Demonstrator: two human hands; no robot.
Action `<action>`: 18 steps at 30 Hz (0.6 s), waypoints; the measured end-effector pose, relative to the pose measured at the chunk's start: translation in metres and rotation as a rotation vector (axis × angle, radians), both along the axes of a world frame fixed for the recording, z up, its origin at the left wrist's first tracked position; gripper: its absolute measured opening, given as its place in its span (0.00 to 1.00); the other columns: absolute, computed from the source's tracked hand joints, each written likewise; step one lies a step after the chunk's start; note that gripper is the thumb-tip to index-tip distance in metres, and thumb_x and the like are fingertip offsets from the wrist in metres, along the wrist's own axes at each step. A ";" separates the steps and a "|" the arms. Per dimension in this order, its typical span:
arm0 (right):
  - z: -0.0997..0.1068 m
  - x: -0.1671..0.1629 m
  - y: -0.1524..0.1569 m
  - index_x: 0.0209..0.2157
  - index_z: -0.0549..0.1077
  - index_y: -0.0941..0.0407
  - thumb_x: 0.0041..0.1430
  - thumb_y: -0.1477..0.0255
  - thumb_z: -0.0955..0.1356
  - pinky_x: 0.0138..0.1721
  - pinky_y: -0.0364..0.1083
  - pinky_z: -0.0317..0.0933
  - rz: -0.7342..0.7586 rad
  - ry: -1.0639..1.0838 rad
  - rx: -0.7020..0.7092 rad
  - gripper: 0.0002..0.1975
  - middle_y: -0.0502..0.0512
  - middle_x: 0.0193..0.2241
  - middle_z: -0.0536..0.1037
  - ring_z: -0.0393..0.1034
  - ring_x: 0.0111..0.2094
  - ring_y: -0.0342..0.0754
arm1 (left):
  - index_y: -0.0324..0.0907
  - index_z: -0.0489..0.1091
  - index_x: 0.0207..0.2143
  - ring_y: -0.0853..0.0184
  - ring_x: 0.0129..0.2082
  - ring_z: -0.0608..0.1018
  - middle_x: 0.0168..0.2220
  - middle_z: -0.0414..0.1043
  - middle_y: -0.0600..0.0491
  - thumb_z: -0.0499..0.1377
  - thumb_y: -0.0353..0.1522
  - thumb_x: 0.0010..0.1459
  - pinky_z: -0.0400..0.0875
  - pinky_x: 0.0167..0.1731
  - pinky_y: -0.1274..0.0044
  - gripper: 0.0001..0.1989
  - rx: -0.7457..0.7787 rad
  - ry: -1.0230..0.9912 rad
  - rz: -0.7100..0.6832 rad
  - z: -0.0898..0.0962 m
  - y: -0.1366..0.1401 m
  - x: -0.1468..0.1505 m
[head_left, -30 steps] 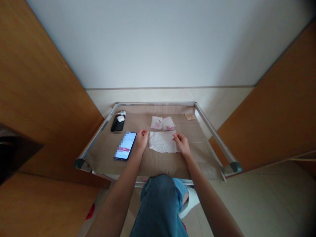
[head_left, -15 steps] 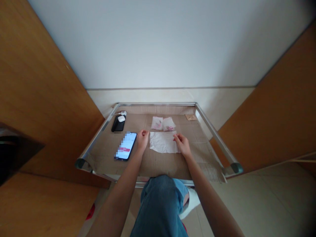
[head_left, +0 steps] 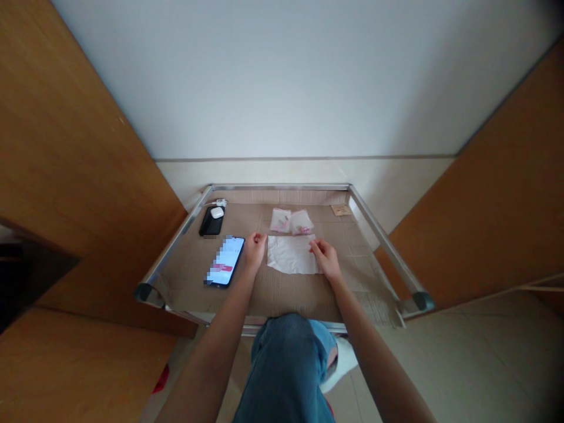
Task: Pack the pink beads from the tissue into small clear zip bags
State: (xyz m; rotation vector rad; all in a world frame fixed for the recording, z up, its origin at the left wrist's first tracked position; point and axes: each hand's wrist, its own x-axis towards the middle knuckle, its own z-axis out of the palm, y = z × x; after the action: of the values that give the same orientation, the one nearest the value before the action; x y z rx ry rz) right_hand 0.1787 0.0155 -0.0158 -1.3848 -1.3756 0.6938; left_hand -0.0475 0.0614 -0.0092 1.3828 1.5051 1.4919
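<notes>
A creased white sheet (head_left: 288,255), like a tissue or cloth, lies flat on the cardboard-covered surface (head_left: 299,294) between my hands. My left hand (head_left: 255,245) is closed beside its left edge, fingers curled. Over its right part, my right hand (head_left: 325,257) is closed in a pinch. Whatever either hand holds, if anything, is too small to make out. Just beyond the sheet are two small clear plastic bags (head_left: 280,220) with small pink items inside. A smartphone (head_left: 225,261) with a lit screen rests left of my left hand.
At the back left, a black phone-shaped item (head_left: 210,225) carries a white earbud case (head_left: 217,212), with a white plug (head_left: 220,202) behind. A small brown packet (head_left: 340,210) lies at the back right. Metal rails (head_left: 282,187) frame the surface. My knee (head_left: 288,346) is at its front edge.
</notes>
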 end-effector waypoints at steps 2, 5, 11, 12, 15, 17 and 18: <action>0.000 0.000 0.000 0.25 0.70 0.57 0.53 0.51 0.61 0.27 0.43 0.57 0.005 -0.002 -0.001 0.23 0.53 0.21 0.73 0.66 0.24 0.46 | 0.41 0.58 0.17 0.72 0.20 0.61 0.17 0.56 0.60 0.56 0.33 0.47 0.52 0.23 0.80 0.11 0.000 -0.003 -0.001 0.001 0.000 0.000; 0.002 0.000 -0.001 0.25 0.69 0.57 0.54 0.52 0.61 0.28 0.43 0.57 0.010 -0.004 -0.001 0.22 0.53 0.21 0.73 0.66 0.24 0.46 | 0.41 0.58 0.17 0.72 0.20 0.60 0.17 0.56 0.60 0.56 0.33 0.47 0.52 0.23 0.80 0.11 0.000 -0.005 -0.006 0.001 -0.001 0.000; 0.003 -0.001 -0.002 0.25 0.69 0.57 0.54 0.53 0.61 0.28 0.43 0.57 0.007 -0.003 0.003 0.21 0.53 0.21 0.73 0.65 0.24 0.46 | 0.41 0.58 0.17 0.72 0.20 0.61 0.17 0.56 0.59 0.56 0.34 0.47 0.53 0.23 0.79 0.11 0.000 -0.002 -0.001 0.000 0.000 0.000; 0.003 -0.001 -0.002 0.25 0.69 0.57 0.55 0.53 0.61 0.28 0.43 0.57 0.010 -0.004 0.004 0.21 0.53 0.21 0.72 0.65 0.24 0.46 | 0.41 0.59 0.17 0.72 0.20 0.61 0.17 0.56 0.59 0.56 0.34 0.47 0.53 0.23 0.79 0.11 -0.001 -0.001 0.000 0.000 0.000 0.000; 0.003 -0.001 -0.002 0.25 0.69 0.57 0.55 0.55 0.61 0.28 0.43 0.57 0.018 0.003 0.000 0.20 0.53 0.21 0.72 0.65 0.24 0.46 | 0.41 0.60 0.17 0.72 0.20 0.61 0.17 0.57 0.59 0.57 0.35 0.47 0.53 0.23 0.79 0.11 -0.004 0.002 -0.004 -0.001 0.000 -0.001; 0.003 -0.001 -0.002 0.26 0.69 0.57 0.55 0.55 0.61 0.28 0.43 0.57 0.024 0.015 -0.001 0.19 0.53 0.21 0.72 0.66 0.24 0.46 | 0.41 0.61 0.18 0.71 0.20 0.62 0.17 0.58 0.59 0.57 0.35 0.47 0.54 0.24 0.79 0.10 -0.004 0.004 -0.007 -0.002 0.001 -0.001; 0.003 -0.001 -0.002 0.26 0.69 0.57 0.55 0.55 0.62 0.29 0.43 0.57 0.026 0.017 -0.001 0.19 0.53 0.21 0.72 0.66 0.24 0.46 | 0.41 0.61 0.18 0.71 0.21 0.62 0.18 0.58 0.59 0.57 0.34 0.47 0.54 0.24 0.79 0.09 -0.004 0.004 -0.009 -0.002 0.001 -0.001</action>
State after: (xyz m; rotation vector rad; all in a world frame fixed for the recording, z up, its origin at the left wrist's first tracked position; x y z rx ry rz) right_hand 0.1780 0.0132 -0.0125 -1.3611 -1.3820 0.7215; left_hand -0.0489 0.0625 -0.0115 1.3894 1.5021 1.4809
